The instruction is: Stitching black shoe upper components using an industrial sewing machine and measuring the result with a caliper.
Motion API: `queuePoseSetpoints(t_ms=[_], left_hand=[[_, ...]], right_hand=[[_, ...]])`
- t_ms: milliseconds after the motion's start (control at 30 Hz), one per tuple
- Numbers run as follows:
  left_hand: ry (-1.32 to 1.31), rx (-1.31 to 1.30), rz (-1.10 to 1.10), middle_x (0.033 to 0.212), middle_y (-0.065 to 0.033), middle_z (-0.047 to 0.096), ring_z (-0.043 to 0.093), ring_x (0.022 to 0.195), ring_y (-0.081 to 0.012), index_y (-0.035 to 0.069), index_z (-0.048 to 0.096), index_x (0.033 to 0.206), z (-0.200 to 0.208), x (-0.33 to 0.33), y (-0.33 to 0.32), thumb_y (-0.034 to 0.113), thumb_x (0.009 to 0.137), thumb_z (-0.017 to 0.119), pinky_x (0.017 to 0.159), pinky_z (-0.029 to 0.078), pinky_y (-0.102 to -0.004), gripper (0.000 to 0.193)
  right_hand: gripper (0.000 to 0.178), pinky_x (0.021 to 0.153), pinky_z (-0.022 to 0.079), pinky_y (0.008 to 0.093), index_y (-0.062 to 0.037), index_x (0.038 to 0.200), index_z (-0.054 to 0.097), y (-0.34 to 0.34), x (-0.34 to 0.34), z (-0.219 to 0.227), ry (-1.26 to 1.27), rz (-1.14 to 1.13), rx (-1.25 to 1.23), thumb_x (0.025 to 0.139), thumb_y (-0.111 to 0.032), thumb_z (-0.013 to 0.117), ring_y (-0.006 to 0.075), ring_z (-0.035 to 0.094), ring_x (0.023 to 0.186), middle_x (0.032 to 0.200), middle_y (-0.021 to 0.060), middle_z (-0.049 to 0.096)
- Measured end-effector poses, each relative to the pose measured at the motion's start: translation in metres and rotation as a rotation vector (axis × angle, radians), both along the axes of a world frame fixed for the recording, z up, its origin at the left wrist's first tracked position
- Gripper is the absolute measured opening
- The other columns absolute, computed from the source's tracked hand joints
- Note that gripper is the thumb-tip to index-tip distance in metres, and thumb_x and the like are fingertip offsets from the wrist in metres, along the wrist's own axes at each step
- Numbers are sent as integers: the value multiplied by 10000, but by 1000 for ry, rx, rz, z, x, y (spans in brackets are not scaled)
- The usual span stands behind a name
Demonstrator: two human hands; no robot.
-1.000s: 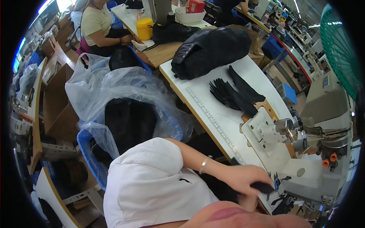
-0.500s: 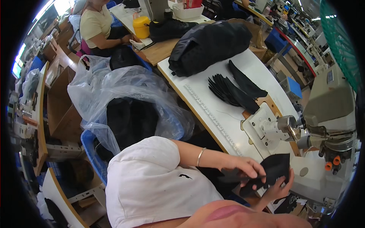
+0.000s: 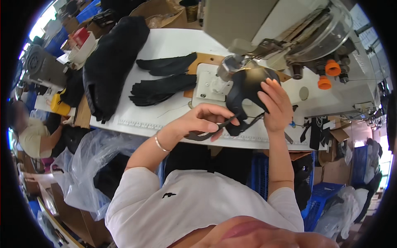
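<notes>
Two glove piles (image 3: 163, 82) lie on the white worktable (image 3: 173, 45).

Far to the left of the left hand (image 3: 205, 119), a yellow box (image 3: 60, 106) sat by a red and white box (image 3: 82, 41). Right of the right hand (image 3: 275, 103), a brown cardboard box (image 3: 336, 133) stood.

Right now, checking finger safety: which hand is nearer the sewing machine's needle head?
Right. The right hand holds the black piece beside the needle head; the left hand sits lower.
</notes>
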State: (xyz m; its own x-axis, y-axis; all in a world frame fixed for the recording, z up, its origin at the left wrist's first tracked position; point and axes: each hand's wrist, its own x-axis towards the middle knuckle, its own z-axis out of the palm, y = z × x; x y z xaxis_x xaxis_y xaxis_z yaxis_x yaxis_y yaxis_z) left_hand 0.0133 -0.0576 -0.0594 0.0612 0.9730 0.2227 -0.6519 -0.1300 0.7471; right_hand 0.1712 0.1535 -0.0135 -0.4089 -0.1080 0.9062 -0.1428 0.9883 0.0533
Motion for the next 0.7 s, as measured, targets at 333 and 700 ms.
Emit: queuePoseSetpoints(t_ms=[333,700], left_hand=[[349,-176,165,1287,-62,587,602,1033,-114,37,728,1241,-17,-13,-6,-20,831,726,805,516,-232,414],[-184,6,299,1157,-132,634,657,739,-216,-11,682,1233,-43,-16,-10,107,834,775,580,538,-323,427]], right_hand=[[164,848,611,406,-87,922,796,32,-7,-27,-17,27,-15,758,-94,798,318,753,976,1012,105,769],[327,975,549,412,-142,1074,807,41,-27,-43,-80,105,-85,748,-118,786,268,653,1144,1208,34,710]])
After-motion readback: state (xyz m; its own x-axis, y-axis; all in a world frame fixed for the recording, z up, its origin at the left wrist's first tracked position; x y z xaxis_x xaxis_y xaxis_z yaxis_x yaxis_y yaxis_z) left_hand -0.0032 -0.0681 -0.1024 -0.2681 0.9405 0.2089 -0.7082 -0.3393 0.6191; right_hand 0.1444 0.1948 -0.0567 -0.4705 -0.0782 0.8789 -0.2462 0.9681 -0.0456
